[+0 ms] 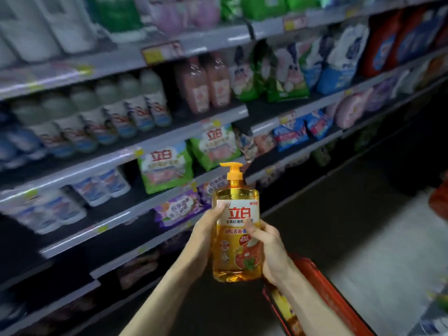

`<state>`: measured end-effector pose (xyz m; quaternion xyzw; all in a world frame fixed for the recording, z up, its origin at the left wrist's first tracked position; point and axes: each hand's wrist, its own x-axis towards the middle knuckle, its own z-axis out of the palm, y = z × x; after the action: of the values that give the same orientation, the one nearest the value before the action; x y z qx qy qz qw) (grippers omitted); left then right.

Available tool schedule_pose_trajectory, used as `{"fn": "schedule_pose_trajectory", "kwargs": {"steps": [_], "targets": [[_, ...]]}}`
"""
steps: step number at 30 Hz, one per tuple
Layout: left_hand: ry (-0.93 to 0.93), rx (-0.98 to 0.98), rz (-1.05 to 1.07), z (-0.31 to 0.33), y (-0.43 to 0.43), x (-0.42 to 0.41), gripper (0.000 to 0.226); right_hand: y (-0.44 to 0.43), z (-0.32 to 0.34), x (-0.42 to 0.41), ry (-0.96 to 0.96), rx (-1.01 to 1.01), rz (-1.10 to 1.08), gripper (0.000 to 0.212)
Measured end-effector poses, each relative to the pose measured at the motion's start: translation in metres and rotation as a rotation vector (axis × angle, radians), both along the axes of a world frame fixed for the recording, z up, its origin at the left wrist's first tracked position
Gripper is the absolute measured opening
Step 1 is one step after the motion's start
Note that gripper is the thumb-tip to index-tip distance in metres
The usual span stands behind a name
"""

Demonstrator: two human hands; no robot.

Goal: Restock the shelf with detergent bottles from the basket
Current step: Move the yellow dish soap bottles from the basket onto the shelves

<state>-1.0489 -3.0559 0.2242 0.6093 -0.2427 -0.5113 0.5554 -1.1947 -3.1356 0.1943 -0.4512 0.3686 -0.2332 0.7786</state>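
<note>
Before the shelf [97, 164], 立白 detergent bottle [233, 232]

Detergent bottle [234, 238] label: large red "立白"; below it, smaller "小苏打薄荷" and "轻松去油".
Green bags [166, 167]: red "立白".
Price tags [161, 53]: too blurred to read.

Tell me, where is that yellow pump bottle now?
Head view, low near centre: the yellow pump bottle is held upright by the left hand and right hand before the shelf, up-left of the red basket.
</note>
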Motion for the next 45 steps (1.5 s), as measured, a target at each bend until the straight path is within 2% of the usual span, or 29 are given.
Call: {"fn": "schedule_pose_trajectory", "kwargs": {"steps": [3, 7, 12, 21, 28, 34, 45], "targets": [[-0.039, -0.04, 0.065, 0.029, 0.052, 0.038, 0.064, 0.031, 0.033, 0.045, -0.06, -0.041, 0.083, 0.044], [-0.174, -0.061, 0.198, 0.065, 0.118, 0.079, 0.049, 0.069, 0.069, 0.099, -0.156, -0.096, 0.198, 0.045], [-0.302, -0.152, 0.402, 0.11, 0.189, 0.111, 0.039, 0.116, 0.11, 0.166, -0.241, -0.142, 0.365, 0.061], [-0.494, -0.259, 0.706, 0.174, 0.284, 0.157, 0.031, 0.187, 0.187, 0.268, -0.38, -0.313, 0.709, 0.048], [-0.627, -0.243, 0.875, 0.203, 0.336, 0.19, 0.033, 0.23, 0.218, 0.342, -0.453, -0.412, 0.905, 0.051], [-0.721, -0.25, 0.976, 0.227, 0.382, 0.224, 0.035, 0.266, 0.246, 0.406, -0.568, -0.594, 1.092, 0.046], [-0.819, -0.225, 1.158, 0.244, 0.497, 0.295, 0.033, 0.394, 0.277, 0.515, -0.654, -0.628, 1.274, 0.042]]}}
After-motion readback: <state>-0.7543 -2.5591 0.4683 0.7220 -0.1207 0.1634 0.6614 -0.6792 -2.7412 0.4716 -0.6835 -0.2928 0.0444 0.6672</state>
